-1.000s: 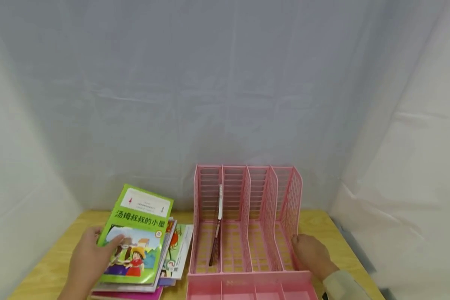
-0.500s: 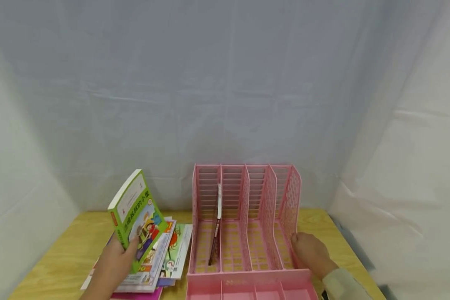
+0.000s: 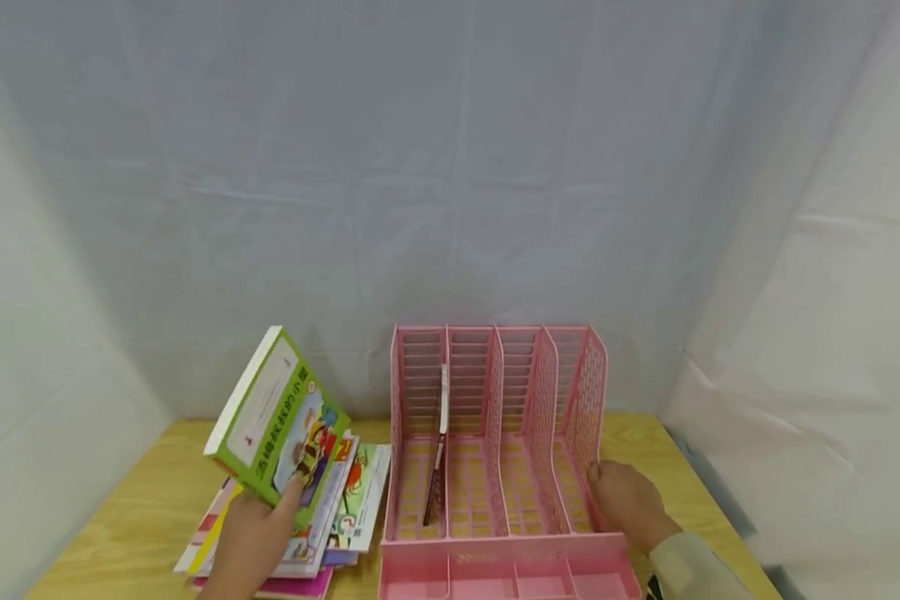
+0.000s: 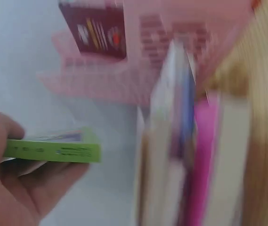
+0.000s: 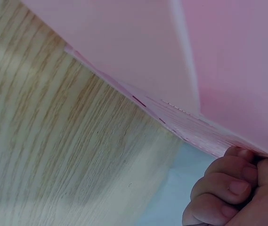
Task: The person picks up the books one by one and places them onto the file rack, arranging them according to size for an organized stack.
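My left hand (image 3: 249,533) holds a green-covered children's book (image 3: 273,417), thumb across its picture cover and fingers behind. The book is tilted above a pile of books (image 3: 360,500). In the left wrist view its green spine (image 4: 53,152) shows between thumb and fingers. My right hand (image 3: 632,504) grips the right side wall of a pink desktop file organizer (image 3: 588,392). The right wrist view shows that hand's curled fingers (image 5: 223,183) at the pink panel's edge. A thin dark book (image 3: 436,467) stands leaning in the organizer's leftmost slot.
The pile, with white, yellow and magenta edges (image 3: 300,586), lies left of the organizer on a wooden table (image 3: 120,500). Small pink trays (image 3: 483,583) form the organizer's front. Pale sheeting (image 3: 450,208) hangs behind and at both sides.
My left hand has lifted the green book off the pile and tilted it so its top page edge shows. The right hand stays at the organizer's side.
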A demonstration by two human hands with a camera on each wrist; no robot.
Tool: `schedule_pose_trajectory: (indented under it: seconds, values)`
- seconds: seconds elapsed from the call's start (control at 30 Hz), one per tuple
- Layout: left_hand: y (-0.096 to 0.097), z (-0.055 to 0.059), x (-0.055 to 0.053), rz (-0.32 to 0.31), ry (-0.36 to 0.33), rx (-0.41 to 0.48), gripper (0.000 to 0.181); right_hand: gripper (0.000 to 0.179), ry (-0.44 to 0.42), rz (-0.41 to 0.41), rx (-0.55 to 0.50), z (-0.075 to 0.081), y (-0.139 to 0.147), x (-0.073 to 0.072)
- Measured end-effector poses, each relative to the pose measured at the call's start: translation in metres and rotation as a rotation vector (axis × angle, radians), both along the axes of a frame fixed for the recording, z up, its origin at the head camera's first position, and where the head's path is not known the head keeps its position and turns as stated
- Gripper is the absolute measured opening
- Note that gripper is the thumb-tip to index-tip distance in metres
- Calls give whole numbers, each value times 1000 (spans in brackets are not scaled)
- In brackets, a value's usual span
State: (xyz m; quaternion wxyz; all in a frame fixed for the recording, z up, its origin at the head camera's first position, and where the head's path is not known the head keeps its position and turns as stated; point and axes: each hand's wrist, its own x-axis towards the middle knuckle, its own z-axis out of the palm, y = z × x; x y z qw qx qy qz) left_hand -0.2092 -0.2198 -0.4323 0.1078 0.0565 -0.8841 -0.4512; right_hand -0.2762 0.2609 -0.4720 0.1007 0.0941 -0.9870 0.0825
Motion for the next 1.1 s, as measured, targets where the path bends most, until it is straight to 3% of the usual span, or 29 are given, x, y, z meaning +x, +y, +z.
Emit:
schedule_pose_trajectory:
  seconds: [0.1,0.23,0.33,0.43,0.5,0.63,0.83,0.93,1.1]
  values:
    - [21,8,9,-8,133,114,62,33,-31,-17,-34,1,0,0]
    - [48,16,14,-89,404,202,70,37,-60,-52,-93,3,-3,-1]
    - [66,14,11,-164,596,182,80,35,-49,-33,-69,2,-5,-2]
    - [82,9,3,-230,689,162,84,32,-25,-15,-45,1,-7,-1]
    - [92,5,-2,-234,662,159,80,26,-6,15,4,0,-8,-1]
    - [108,-2,-13,-191,515,192,67,21,19,42,57,-1,-10,0]
    - [121,-9,-29,-94,304,196,43,23,10,21,25,-3,-11,-2]
    - [123,-14,-35,-77,267,144,41,14,35,61,77,-5,-10,-1]
    - [124,-19,-44,-156,269,45,51,12,77,89,104,-4,-8,0]
